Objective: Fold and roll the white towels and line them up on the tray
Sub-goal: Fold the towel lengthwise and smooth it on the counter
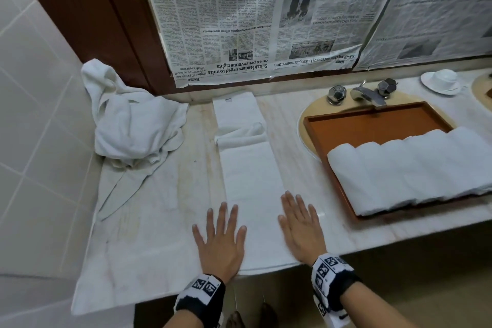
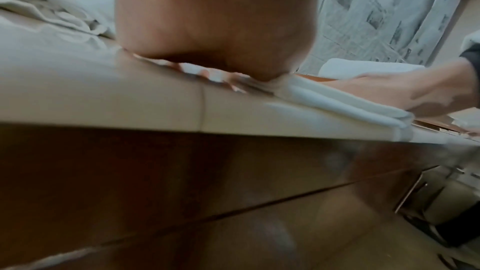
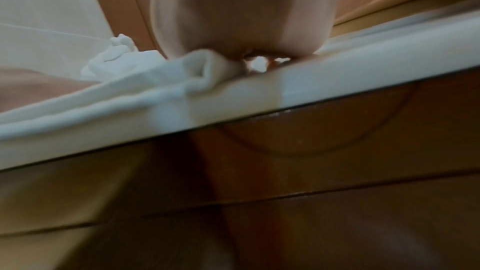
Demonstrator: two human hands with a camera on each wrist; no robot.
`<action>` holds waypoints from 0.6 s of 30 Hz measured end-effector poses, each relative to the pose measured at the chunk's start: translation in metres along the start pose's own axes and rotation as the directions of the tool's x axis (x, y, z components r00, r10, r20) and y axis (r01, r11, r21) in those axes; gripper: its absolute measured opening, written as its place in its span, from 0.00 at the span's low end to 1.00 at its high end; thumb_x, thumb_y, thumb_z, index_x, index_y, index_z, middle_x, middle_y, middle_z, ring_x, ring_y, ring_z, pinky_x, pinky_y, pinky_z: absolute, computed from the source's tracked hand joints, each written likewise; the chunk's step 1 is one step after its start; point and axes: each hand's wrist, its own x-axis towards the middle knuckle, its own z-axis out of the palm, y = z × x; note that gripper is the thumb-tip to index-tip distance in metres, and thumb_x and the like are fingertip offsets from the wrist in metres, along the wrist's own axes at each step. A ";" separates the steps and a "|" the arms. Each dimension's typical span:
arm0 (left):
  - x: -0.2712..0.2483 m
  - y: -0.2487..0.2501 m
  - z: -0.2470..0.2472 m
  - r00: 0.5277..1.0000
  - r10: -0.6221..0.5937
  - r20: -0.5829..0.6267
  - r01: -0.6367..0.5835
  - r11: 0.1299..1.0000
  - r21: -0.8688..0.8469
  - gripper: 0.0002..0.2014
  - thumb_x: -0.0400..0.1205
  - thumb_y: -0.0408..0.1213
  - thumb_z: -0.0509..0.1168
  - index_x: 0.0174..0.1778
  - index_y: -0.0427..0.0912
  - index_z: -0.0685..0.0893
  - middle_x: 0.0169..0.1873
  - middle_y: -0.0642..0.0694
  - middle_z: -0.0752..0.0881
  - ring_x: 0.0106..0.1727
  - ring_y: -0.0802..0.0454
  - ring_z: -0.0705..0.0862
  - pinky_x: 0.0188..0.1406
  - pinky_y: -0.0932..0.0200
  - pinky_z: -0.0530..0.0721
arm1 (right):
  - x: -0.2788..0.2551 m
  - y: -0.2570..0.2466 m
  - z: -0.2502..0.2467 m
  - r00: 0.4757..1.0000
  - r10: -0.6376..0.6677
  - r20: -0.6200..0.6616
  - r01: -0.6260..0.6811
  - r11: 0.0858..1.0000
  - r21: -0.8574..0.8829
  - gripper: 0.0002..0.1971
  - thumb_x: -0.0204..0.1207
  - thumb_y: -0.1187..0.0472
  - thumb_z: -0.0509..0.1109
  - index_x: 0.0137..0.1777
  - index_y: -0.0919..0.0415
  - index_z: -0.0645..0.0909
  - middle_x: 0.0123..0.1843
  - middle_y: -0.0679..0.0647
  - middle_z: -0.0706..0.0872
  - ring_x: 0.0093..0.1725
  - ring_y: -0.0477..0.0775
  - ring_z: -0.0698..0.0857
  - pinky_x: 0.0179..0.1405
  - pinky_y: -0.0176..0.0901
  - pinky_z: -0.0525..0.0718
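Towel (image 1: 253, 173) lay as long folded strip on counter (image 1: 165, 194), left of tray (image 1: 372, 125), running from front edge to wall, small rumple midway. Both hands flat on its near end: left hand (image 1: 221, 242) fingers spread, half off strip; right hand (image 1: 302, 229) fingers straight, close together. Nothing pinched.

Tray held row of rolls (image 1: 410, 170), far half bare.

Judged: smoothing before rolling. Flatten rumple first, square edges, start roll tight at near end, keep width even. Pile (image 1: 133, 120) waited further left of tray.
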 end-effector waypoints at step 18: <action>0.011 0.016 -0.017 0.993 -0.001 0.122 -0.001 1.000 0.016 0.40 0.74 0.66 0.21 0.86 0.63 0.34 0.83 0.66 0.32 0.87 0.48 0.33 0.78 0.27 0.30 | 0.006 -0.029 -0.001 0.992 -0.126 0.017 0.124 0.989 0.079 0.37 0.80 0.43 0.28 0.88 0.53 0.47 0.87 0.42 0.44 0.88 0.46 0.45 0.84 0.53 0.34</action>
